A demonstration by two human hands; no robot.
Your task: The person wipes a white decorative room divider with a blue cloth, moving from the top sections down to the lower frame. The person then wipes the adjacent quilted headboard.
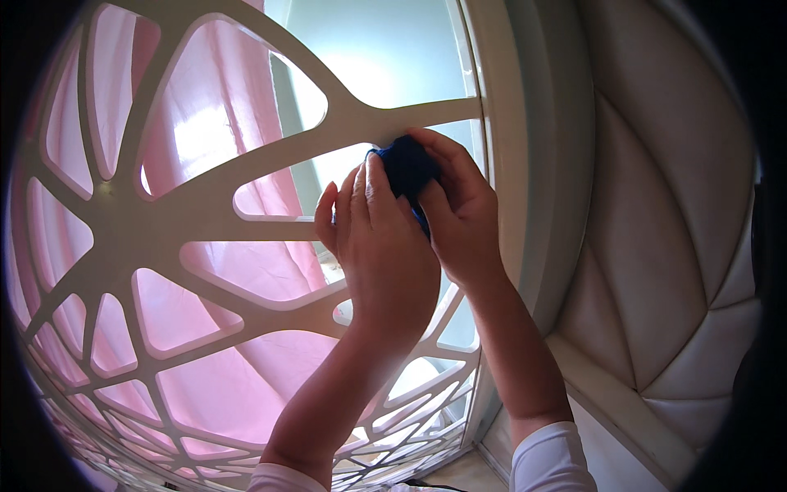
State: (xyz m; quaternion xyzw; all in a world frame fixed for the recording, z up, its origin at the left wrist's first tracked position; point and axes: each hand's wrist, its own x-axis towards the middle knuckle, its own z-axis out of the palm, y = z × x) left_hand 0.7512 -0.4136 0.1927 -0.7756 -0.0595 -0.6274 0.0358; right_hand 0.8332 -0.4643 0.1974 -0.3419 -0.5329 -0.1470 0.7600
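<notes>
A dark blue cloth (407,165) is bunched up between both hands, against a white openwork lattice panel (141,221). My right hand (464,209) grips its right side, with the fingers curled over the top and the thumb below. My left hand (384,246) lies over the cloth's lower left part, its back towards me and its fingers pointing up. Beneath that hand the cloth is mostly hidden; a bit of blue shows at its left edge. Both hands are near the panel's right side, where a bar meets the upright frame.
Behind the lattice hangs a pink curtain (258,369), with a bright, pale glazed surface (375,55) beside it. A cream upright frame (501,123) borders the panel on the right. Farther right is a padded beige wall panel (652,203) with curved seams. Floor shows at the bottom.
</notes>
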